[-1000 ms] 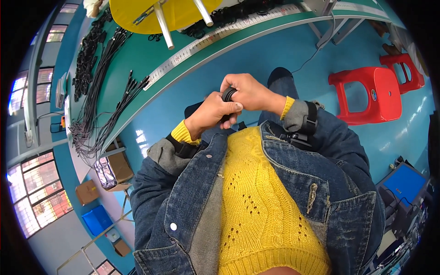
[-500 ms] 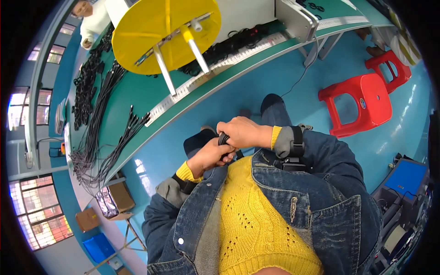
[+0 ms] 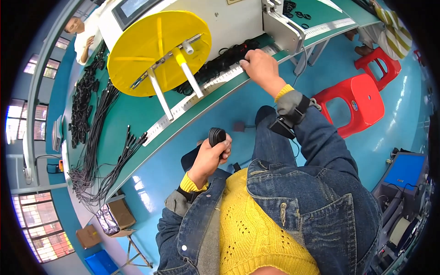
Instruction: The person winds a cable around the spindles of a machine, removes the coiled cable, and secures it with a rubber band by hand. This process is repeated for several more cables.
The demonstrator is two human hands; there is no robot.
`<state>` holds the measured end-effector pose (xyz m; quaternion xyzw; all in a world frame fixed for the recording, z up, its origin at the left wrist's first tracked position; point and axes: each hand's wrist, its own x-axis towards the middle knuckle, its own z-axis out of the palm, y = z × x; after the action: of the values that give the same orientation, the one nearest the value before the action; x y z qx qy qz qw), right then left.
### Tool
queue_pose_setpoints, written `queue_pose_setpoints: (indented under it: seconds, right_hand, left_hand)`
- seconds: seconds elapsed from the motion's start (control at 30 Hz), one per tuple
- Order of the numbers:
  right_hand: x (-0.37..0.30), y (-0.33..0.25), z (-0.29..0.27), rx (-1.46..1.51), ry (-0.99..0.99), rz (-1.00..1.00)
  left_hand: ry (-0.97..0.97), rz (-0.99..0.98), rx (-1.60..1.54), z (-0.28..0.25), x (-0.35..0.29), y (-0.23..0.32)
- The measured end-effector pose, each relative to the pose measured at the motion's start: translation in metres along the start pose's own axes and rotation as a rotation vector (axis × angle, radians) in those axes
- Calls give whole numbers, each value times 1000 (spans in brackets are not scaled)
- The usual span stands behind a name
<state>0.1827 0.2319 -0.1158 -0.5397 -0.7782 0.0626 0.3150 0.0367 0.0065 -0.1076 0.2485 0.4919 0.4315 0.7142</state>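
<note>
My left hand [image 3: 208, 158] is closed around a coiled black cable [image 3: 217, 136], held upright in front of my lap; the loops stick out above the fingers. My right hand [image 3: 263, 71] reaches over the bench's near edge, beside the ruler strip [image 3: 183, 108] and a row of black cable coils [image 3: 224, 62]. Its fingers are curled together, and whatever may be between them is too small to make out. Left of that hand stands a winding machine with a yellow disc [image 3: 137, 50] and two silver pegs that point toward me.
Loose black cables [image 3: 98, 119] and a pile of black coils [image 3: 82, 103] lie on the left of the green bench [image 3: 121, 117]. Red stools [image 3: 366, 98] stand at right. A co-worker [image 3: 87, 39] is at the far left; another person's striped sleeve [image 3: 394, 27] shows far right.
My hands were together on the coiled cable. The right hand has let go and moved up and right to the bench; the left keeps the coil. The view has shifted slightly.
</note>
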Motion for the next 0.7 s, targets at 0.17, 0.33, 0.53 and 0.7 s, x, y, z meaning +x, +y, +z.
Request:
queue_pose_setpoints:
  seconds: [0.17,0.33,0.53,0.7]
  right_hand:
    - [-3,-6,2,275,-22,31]
    - [-20,-19,-15,634,-93,69]
    - [-73,-69,-37,890,-123,-85]
    - [-109,-90,-25,497,79,-533]
  left_hand:
    - [19,70,-9,5,5,12]
    - [129,194,-64,8,5,20]
    - [291,451,-77,15,3,25]
    - [241,495,-61,0,-3,9]
